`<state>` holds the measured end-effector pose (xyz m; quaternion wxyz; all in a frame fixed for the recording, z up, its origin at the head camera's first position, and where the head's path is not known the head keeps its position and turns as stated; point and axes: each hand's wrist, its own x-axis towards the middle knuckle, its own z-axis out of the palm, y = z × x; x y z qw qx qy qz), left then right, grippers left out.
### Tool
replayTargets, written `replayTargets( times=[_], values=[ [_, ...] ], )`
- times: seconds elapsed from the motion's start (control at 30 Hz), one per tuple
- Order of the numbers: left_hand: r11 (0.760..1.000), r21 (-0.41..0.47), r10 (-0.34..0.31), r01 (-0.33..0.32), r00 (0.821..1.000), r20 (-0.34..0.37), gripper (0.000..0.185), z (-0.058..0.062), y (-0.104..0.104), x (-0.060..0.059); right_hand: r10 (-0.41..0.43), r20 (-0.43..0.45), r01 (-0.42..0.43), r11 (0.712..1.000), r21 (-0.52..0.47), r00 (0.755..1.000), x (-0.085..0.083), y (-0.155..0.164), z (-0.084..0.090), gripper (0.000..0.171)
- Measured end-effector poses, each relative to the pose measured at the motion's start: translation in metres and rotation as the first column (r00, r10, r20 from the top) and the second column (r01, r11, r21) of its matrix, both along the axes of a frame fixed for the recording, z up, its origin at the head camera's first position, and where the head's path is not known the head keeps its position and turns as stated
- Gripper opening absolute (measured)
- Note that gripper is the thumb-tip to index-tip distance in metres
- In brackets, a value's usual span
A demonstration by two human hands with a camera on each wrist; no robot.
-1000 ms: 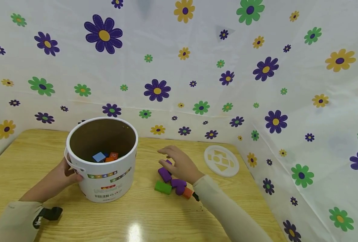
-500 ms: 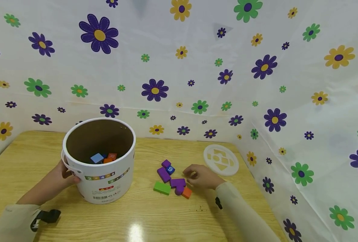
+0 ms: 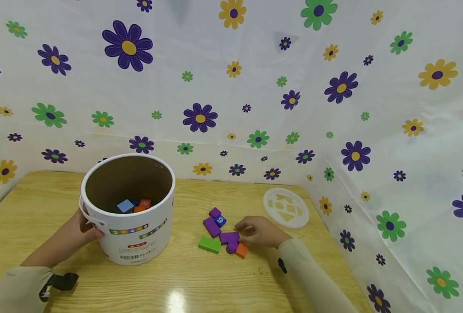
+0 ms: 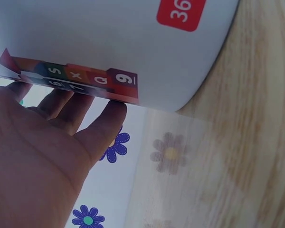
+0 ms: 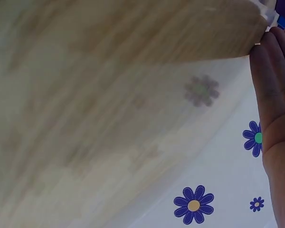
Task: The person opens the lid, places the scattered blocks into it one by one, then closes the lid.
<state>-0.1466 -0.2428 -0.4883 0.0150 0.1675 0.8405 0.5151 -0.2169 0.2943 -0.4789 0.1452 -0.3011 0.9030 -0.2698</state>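
Note:
My left hand [image 3: 72, 237] rests against the left side of a white bucket [image 3: 137, 241], thumb in front near the hanging handle [image 3: 90, 213]. In the left wrist view, its fingertips touch the printed wall. Blue [image 3: 125, 205] and orange-red blocks [image 3: 145, 203] lie inside the bucket. My right hand [image 3: 262, 231] is low over the table, fingers loosely bent, its thumb tip beside a purple block [image 3: 229, 237]; contact there is unclear. Around it lie an orange block [image 3: 241, 250], a green block [image 3: 209, 244], a longer purple block [image 3: 212, 227], a small purple block [image 3: 214, 212] and a blue numbered block [image 3: 220, 221].
A white disc with cut-out shapes [image 3: 286, 208] lies at the back right of the wooden table [image 3: 200, 287]. Flower-printed cloth [image 3: 215, 87] stands behind the table and along its right side. Small dark crumbs [image 3: 259, 271] lie near the right forearm.
My right hand has drawn back rightward and down from over the blocks, uncovering the blue block and small purple block. The left hand stays on the bucket; the view has shifted slightly.

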Motion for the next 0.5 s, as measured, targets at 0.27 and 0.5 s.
replayTargets(
  times=[0.27,0.5],
  values=[
    [1.000,-0.005,0.003,-0.003,1.000,0.005,0.089,-0.0013,0.0002,-0.0004,0.046,-0.090,-0.050,0.998,-0.049,0.995,-0.0004,0.0026,-0.0077,0.017],
    [1.000,0.001,0.003,-0.003,1.000,0.016,0.092,0.0000,0.0000,-0.0002,-0.008,-0.068,0.002,0.996,-0.086,0.998,-0.0012,0.0015,-0.0097,0.017]
  ],
)
